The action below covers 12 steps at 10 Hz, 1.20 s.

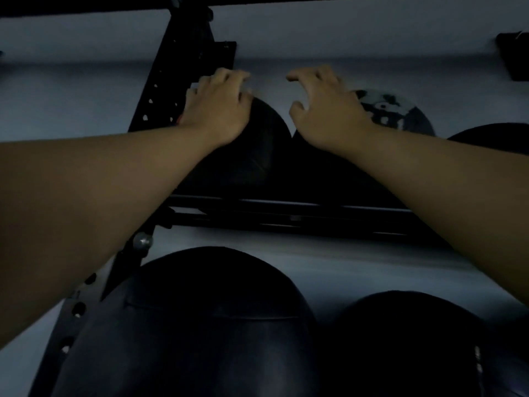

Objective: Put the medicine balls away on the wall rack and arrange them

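Note:
Two black medicine balls sit side by side on the upper shelf of a black wall rack (pixel 286 216). My left hand (pixel 217 107) lies palm down on top of the left ball (pixel 252 156), fingers curled over its far side. My right hand (pixel 323 107) rests on the right ball (pixel 400 113), which has a white printed patch, with the fingers spread and bent. On the shelf below, two more black balls stand close to me, a large one (pixel 200 325) and a second one (pixel 409 345) to its right.
The rack's perforated black upright (pixel 160 104) runs up the left side against a pale wall (pixel 343 38). Another dark ball (pixel 492 137) peeks in at the right of the upper shelf. A dark fitting (pixel 515 55) hangs on the wall at far right.

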{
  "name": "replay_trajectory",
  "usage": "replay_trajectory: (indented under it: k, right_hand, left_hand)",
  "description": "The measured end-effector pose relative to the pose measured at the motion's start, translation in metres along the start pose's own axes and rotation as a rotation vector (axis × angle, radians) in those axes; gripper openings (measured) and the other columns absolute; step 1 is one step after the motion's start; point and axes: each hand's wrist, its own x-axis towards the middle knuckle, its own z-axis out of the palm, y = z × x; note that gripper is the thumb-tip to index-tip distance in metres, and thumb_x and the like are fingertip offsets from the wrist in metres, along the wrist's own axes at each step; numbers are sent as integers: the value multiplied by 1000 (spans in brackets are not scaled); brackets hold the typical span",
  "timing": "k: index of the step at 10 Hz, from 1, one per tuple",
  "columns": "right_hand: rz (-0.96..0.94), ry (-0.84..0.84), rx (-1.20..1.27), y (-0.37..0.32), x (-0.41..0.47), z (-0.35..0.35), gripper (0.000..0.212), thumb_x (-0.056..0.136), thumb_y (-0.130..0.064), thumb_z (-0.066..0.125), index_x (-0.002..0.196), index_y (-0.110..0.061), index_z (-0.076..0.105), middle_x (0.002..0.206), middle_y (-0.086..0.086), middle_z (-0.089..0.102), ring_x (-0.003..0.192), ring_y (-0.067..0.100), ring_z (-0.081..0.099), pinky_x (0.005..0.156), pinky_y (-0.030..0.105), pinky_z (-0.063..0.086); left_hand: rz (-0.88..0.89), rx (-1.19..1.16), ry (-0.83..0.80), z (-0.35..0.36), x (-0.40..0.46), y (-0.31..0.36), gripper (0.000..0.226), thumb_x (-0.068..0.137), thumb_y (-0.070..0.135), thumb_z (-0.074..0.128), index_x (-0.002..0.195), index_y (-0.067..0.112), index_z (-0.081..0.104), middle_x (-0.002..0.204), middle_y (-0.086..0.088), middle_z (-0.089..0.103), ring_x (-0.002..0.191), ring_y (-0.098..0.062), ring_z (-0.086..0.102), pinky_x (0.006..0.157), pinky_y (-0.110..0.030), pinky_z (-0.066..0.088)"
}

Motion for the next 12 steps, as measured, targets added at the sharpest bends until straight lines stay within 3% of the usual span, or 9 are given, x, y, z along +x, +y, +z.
replay_trajectory:
  k: [2,3,4,5,6,8,10,11,12]
  right_hand:
    - [11,-92,34,-71,40,53,55,104,-44,40,156,-28,34,167,11,24,148,36,29,118,49,26]
    - [40,-133,-13,-99,49,86,58,104,-55,29,159,-35,28,172,8,15,154,37,17,122,55,16]
    - [48,-134,-69,-98,45,101,58,104,-58,21,160,-41,22,173,6,8,157,36,7,125,57,6]
    - [30,-116,-65,-87,40,103,56,106,-55,17,161,-44,16,174,3,3,159,30,0,125,50,0]
    - [34,-120,-60,-81,38,101,55,107,-53,17,161,-43,14,174,3,2,160,29,-2,126,48,-1]
    - [74,-160,-24,-79,33,97,56,108,-53,21,162,-42,11,174,2,-1,160,26,-5,128,46,-2]
    - [119,-260,42,-85,36,76,59,107,-48,35,162,-36,17,174,5,5,160,26,0,129,43,3]
    - [114,-279,118,-91,27,56,61,103,-36,55,159,-28,33,165,9,28,152,24,27,124,33,22]
    - [157,-285,120,-96,22,32,58,99,-33,61,154,-27,42,155,8,42,140,21,44,108,21,32]
  left_hand:
    - [22,-16,-95,-14,-8,-92,52,110,41,34,157,18,39,160,-16,38,138,-44,47,113,-55,40]
    - [57,-132,-168,-4,-12,-117,55,111,48,27,159,21,36,159,-17,41,139,-41,46,113,-55,41]
    - [49,-278,-122,10,-21,-113,56,112,46,23,160,21,33,159,-15,41,143,-38,43,116,-55,37]
    - [-6,-338,57,30,-37,-102,54,113,41,21,161,19,32,164,-11,37,149,-33,36,120,-53,32]
    - [-25,-360,125,35,-39,-98,52,113,37,22,160,18,34,165,-10,38,151,-31,35,120,-52,31]
    - [-8,-326,81,32,-36,-103,54,113,38,23,162,17,30,168,-10,33,152,-32,31,120,-52,30]
    - [17,-306,-82,19,-27,-109,59,112,42,23,165,16,22,170,-13,26,153,-36,27,120,-53,28]
    - [49,-287,-218,1,-24,-120,64,111,46,27,167,16,18,171,-14,22,154,-40,25,123,-52,26]
    - [59,-204,-281,-17,-24,-119,66,110,47,34,167,17,19,171,-14,24,153,-39,29,123,-54,31]
